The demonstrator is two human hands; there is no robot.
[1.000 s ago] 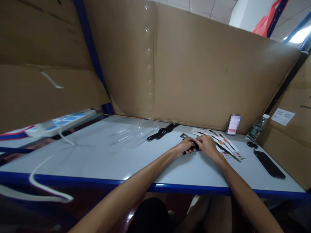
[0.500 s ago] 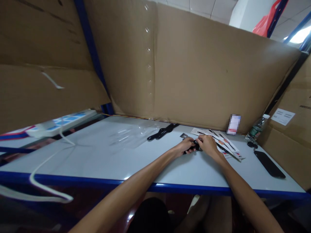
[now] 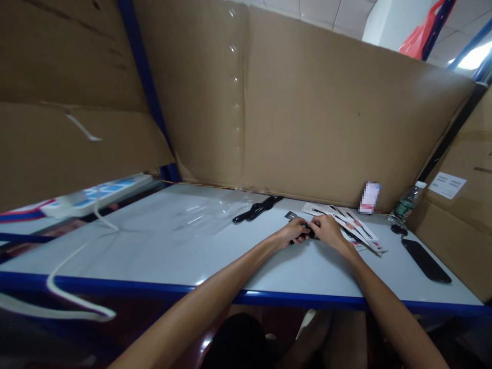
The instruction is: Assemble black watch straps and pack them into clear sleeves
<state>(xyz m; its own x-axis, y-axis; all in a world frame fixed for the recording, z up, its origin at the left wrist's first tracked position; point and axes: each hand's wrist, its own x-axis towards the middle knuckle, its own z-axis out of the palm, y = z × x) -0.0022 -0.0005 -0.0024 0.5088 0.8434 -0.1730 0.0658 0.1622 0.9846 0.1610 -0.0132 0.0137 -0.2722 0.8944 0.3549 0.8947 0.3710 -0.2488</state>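
My left hand (image 3: 294, 231) and my right hand (image 3: 325, 228) meet above the white table, right of its middle. Between their fingers is a small black thing (image 3: 312, 233) that looks like a watch, mostly covered by both hands. My left fingers are wrapped round it; my right fingertips pinch its far side. Just behind the left hand lies a small dark card (image 3: 292, 216). Printed cards (image 3: 363, 228), with pictures of what look like watches, are spread beside my right hand. Farther left, similar black watch-like things with straps (image 3: 257, 209) lie on the table.
Clear plastic packaging (image 3: 203, 212) lies on the table's left half. A white power strip (image 3: 102, 195) with a cable is at far left. On the right are a plastic bottle (image 3: 408, 204), small round black pieces (image 3: 398, 229) and a black phone (image 3: 426, 260). Cardboard walls (image 3: 307, 113) enclose the table.
The right fingers have shifted very slightly left, closer to the left hand, over the black thing. Everything else looks the same.
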